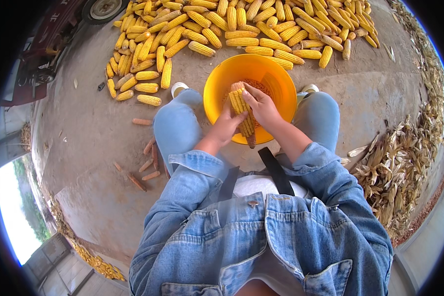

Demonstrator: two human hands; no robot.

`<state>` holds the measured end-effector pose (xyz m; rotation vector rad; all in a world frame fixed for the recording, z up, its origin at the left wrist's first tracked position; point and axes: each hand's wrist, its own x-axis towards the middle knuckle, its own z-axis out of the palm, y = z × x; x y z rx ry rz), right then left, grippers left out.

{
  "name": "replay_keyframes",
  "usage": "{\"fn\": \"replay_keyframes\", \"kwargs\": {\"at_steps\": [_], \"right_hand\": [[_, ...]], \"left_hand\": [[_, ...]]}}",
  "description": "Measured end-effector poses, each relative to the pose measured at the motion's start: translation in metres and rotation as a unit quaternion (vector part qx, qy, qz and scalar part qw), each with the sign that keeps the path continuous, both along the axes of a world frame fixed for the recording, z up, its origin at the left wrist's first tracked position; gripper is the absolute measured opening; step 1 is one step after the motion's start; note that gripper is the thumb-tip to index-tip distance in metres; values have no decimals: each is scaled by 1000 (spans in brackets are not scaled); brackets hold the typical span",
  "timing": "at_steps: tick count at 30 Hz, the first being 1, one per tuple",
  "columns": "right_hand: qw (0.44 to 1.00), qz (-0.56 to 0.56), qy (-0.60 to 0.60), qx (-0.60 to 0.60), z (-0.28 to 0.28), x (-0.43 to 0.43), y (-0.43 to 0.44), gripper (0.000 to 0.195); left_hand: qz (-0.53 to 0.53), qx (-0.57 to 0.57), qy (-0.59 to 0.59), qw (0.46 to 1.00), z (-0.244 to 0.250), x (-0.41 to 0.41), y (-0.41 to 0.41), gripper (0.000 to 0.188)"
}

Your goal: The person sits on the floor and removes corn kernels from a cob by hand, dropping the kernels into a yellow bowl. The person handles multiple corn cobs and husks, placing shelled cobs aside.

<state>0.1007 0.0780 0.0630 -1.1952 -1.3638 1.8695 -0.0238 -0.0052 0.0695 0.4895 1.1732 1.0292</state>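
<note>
Between my knees stands a yellow plastic tub [215,79] with loose corn kernels [259,86] at its bottom. Over it, my left hand [226,124] is closed around the lower part of a dried ear of corn [243,111]. My right hand [261,107] touches the upper part of the ear, its thumb on the kernels. The ear is tilted, with its far end bare of kernels and a brownish tip towards me. Parts of the ear and some fingers are hidden behind the hands.
A large pile of corn ears [240,34] lies on the concrete floor beyond the tub. Several bare cobs [150,175] are scattered left of my leg. Dry husks [392,177] are heaped at the right. A dark red vehicle with a wheel [105,8] stands at the upper left.
</note>
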Motion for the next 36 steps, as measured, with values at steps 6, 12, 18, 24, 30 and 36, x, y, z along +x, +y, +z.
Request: {"fn": "replay_keyframes", "kwargs": {"at_steps": [6, 12, 18, 24, 30, 36], "right_hand": [[997, -18, 48, -57, -10, -2, -4, 46], [992, -33, 95, -80, -27, -5, -6, 44], [992, -29, 87, -83, -22, -4, -5, 42], [988, 2, 146, -53, 14, 1, -9, 38], [952, -8, 241, -187, 40, 16, -15, 42], [973, -41, 182, -134, 11, 13, -20, 42]], "left_hand": [[-21, 16, 44, 999, -3, -1, -4, 64], [-27, 21, 79, 996, 4, 2, -3, 66], [-36, 54, 164, 984, 6, 6, -3, 80], [-24, 95, 147, 984, 31, 6, -20, 86], [-46, 120, 102, 987, 46, 3, -22, 87], [-24, 96, 111, 989, 11, 10, -13, 85]]}}
